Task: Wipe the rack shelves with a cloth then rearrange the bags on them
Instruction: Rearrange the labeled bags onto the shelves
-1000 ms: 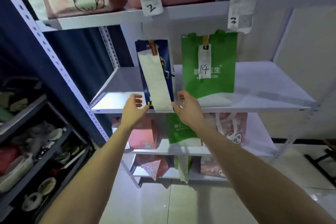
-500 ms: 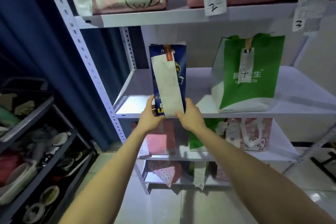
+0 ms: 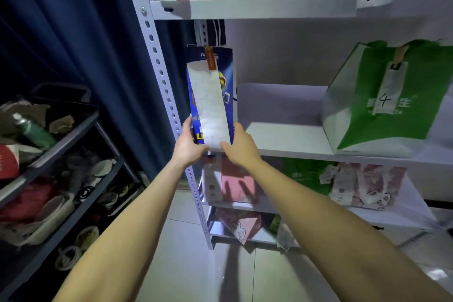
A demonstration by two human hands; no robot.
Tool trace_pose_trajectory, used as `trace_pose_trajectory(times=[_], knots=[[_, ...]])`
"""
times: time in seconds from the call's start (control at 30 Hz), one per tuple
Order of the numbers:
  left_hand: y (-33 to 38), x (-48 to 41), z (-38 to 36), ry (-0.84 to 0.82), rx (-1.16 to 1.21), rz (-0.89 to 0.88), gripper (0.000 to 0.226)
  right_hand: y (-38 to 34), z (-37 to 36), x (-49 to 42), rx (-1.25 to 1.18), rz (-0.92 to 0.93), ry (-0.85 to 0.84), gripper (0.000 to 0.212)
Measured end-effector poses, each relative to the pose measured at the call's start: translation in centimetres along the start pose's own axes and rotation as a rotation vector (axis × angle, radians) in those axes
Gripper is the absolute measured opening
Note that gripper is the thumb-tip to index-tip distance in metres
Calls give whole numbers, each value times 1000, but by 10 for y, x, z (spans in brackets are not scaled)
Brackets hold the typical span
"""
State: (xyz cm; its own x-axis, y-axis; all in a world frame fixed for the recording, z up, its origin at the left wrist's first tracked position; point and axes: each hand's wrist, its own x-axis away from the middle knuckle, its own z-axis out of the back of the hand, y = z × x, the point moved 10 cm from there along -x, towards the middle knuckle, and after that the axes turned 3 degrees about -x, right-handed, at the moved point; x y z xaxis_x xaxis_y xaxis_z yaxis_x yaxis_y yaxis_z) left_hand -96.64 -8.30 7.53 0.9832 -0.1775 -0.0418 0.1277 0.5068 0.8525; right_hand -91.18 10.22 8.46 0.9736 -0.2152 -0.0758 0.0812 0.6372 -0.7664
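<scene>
Head view, white rack (image 3: 245, 8) filling the frame, green bag (image 3: 392, 115) sitting at the right of its middle shelf, tall blue bag (image 3: 210, 86) standing upright at that shelf's front left corner, left hand (image 3: 188, 147) and right hand (image 3: 241, 148) gripping its lower edges, each curling round one side.

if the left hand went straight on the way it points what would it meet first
The blue bag it grips. The left hand points up and inward over the middle shelf, right of the front upright; beyond the bag the way looks free toward the back wall, though depth is unclear.
</scene>
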Motion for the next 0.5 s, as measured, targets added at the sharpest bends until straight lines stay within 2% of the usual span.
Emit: trace_pose_trajectory(times=[0.1,0.17,0.3,0.37,0.5], knots=[[-7,14,5,42,-29,6,110,5,1,8,-67,4,0,61],[-9,27,9,79,-80,-11,97,10,6,16,-110,6,13,58],[-3,46,9,147,-246,-69,46,31,20,37,-62,18,22,51],[8,48,-7,84,-264,-105,31,45,30,50,-15,22,-6,49],[49,41,-67,-110,-279,-204,22,89,72,73,94,-13,-17,40]])
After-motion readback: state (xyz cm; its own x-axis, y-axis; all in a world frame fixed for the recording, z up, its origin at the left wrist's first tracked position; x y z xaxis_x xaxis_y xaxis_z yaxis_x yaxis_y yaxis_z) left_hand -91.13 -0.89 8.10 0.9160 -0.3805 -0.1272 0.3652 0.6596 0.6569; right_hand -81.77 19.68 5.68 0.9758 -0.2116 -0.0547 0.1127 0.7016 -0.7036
